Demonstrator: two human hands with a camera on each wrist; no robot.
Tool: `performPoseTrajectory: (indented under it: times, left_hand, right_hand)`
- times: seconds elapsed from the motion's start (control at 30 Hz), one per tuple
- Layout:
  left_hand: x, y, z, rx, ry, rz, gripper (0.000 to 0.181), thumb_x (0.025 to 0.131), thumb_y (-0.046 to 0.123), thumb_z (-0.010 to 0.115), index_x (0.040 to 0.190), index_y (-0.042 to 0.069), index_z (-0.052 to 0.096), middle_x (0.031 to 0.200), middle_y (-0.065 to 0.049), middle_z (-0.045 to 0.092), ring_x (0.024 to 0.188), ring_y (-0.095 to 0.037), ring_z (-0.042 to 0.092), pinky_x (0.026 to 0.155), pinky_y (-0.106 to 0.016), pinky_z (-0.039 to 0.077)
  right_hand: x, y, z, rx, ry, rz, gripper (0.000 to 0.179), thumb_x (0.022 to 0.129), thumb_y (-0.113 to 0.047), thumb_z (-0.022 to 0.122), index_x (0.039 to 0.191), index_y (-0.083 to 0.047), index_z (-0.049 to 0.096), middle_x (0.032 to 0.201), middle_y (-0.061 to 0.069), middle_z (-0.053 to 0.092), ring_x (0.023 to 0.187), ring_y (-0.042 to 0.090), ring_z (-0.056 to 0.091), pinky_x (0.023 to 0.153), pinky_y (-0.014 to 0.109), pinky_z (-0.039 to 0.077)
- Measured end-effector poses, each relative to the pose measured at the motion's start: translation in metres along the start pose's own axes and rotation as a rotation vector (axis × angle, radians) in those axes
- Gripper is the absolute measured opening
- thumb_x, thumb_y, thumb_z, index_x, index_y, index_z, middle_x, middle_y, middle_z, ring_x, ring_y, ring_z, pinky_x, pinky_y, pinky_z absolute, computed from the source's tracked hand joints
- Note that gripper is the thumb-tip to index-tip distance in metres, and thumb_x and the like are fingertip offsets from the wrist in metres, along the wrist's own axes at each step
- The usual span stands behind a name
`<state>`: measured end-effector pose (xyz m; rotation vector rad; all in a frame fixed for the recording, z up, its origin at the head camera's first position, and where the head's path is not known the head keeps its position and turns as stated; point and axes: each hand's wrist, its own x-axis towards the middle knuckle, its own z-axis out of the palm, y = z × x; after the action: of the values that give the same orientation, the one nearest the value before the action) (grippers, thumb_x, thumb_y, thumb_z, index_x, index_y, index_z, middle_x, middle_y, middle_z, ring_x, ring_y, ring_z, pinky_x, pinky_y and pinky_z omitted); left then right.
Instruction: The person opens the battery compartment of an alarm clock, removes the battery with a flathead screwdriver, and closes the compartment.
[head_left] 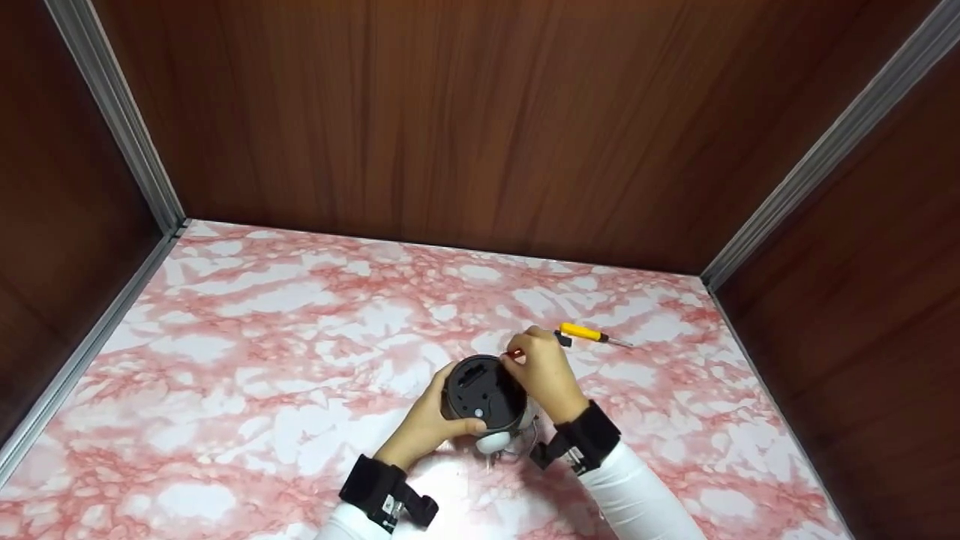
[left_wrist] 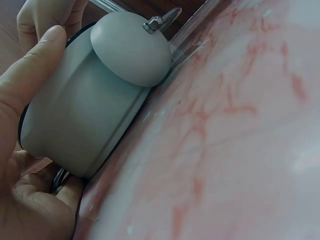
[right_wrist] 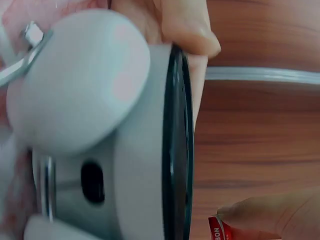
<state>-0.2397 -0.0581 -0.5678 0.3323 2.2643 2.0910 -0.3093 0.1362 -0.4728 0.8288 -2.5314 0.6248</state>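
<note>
Alarm clock (head_left: 496, 405) is just above or on the counter (head_left: 262, 375), in front of the person, black back turned up toward the head camera. Left hand (head_left: 435, 415) has its grip closed round the clock: thumb pressed on the rim of the back, fingers wrapped round the far side and underneath. Right hand (head_left: 551, 375) is at the upper right edge of the back, grip pinching a small red battery (right_wrist: 219, 229) between thumb and fingers; part of some white lettering shows on it. Right wrist view has the battery just beside the clock's black rim, with a gap. Back carries a dark slot (head_left: 472, 374) at upper left and a pale round knob (head_left: 478, 412) near the left thumb. Clock body is pale grey, with a round bell (left_wrist: 131, 50) on the side nearer the person, a metal nut at the bell's centre. Second bell shows partly by the right wrist. Yellow-handled screwdriver (head_left: 583, 332) lies on the counter beyond the right hand, tip pointing right. Small black piece (head_left: 563, 340) sits just beside its handle; partly hidden, probably plastic, can't identify it. Counter has a red and white marbled top, with brown wood panels (head_left: 450, 127) behind and at both sides. Black straps (head_left: 590, 435) on both wrists, over white sleeves (head_left: 637, 491).
</note>
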Motion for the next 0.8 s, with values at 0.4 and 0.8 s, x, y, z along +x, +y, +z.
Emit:
performPoseTrajectory:
  times: [0.4,0.8]
  left_hand:
    - [-0.002,0.002,0.000,-0.003,0.001,-0.036,0.114,0.072,0.035,0.093,0.160,0.011,0.024,0.157,-0.015,0.039,0.140,-0.035,0.040,0.114,-0.055,0.028]
    - [-0.001,0.000,0.001,0.006,0.004,-0.032,0.113,0.072,0.033,0.093,0.160,0.011,0.025,0.157,-0.014,0.039,0.140,-0.035,0.040,0.114,-0.056,0.026]
  right_hand:
    - [-0.006,0.034,-0.005,0.059,0.012,0.093,0.016,0.077,0.003,0.083,0.073,-0.003,0.069,0.076,0.009,0.061,0.073,0.025,0.063,0.070,0.036,0.055]
    - [-0.012,0.070,-0.009,0.043,0.082,0.119,0.011,0.077,0.003,0.083,0.077,0.000,0.072,0.080,0.011,0.065,0.076,0.027,0.065,0.073,0.039,0.056]
